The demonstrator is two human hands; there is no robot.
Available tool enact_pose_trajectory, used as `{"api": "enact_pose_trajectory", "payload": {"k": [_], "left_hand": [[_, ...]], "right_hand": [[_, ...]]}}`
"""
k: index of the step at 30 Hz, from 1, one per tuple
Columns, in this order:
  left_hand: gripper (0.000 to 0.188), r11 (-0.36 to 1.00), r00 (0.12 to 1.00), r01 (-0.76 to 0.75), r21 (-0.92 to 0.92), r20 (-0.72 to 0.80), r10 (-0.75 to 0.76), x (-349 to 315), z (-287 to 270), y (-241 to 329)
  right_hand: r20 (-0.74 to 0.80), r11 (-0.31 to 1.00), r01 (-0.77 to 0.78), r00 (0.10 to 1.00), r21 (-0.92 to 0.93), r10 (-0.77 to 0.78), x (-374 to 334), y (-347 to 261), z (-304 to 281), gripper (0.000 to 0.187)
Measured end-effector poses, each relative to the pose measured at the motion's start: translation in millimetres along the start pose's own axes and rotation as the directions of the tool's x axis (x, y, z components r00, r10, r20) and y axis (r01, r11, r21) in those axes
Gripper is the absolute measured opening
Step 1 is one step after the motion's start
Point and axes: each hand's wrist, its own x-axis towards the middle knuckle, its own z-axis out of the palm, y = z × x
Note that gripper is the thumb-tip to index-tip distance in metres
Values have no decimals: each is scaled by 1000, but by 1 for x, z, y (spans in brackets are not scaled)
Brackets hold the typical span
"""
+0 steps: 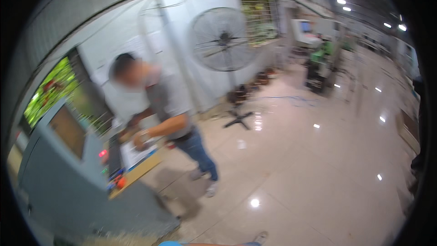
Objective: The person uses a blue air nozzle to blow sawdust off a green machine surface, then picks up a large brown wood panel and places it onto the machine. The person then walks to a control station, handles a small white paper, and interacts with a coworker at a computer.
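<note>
Neither of my hands shows. At the lower edge there is only a sliver of blue cloth (170, 243) with a thin skin-toned strip beside it, perhaps part of my arm, and a shoe (261, 237). To the left stands a grey-blue machine console (63, 155) with a dark screen (68, 130), lit red lamps and a keyboard (115, 157). A co-worker (170, 95) in a grey shirt and jeans leans over its wooden ledge (139, 173), hands over white papers (132, 152). An orange-red knob (120, 183) is at the ledge's near end.
A large pedestal fan (223, 38) stands by the wall, its crossed base (238, 120) on the shiny tiled floor (282, 168). Dark brownish parts line the wall. A blue cable (291, 98) lies on the floor near a green and white machine (318, 59). A brown board (407, 132) leans at right.
</note>
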Motion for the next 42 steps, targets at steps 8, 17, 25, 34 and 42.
{"api": "enact_pose_trajectory", "payload": {"k": [8,17,25,34,42], "left_hand": [[27,969,974,-28,-246,210,82,164,-140,72],[35,945,838,246,217,442,-319,434,-314,141],[45,781,894,426,-457,346,-285,595,-420,199],[43,969,935,209,132,263,-237,831,-646,250],[49,959,800,231,163,529,-282,1074,-834,356]], "right_hand": [[-115,978,196,976,67,-187,-35,70,-120,25],[-210,902,395,910,177,-357,100,84,-359,31],[138,855,238,932,462,-334,148,104,-596,62],[126,814,125,963,568,-236,266,67,-901,58],[-177,689,302,952,659,-248,312,56,-1170,60]]}}
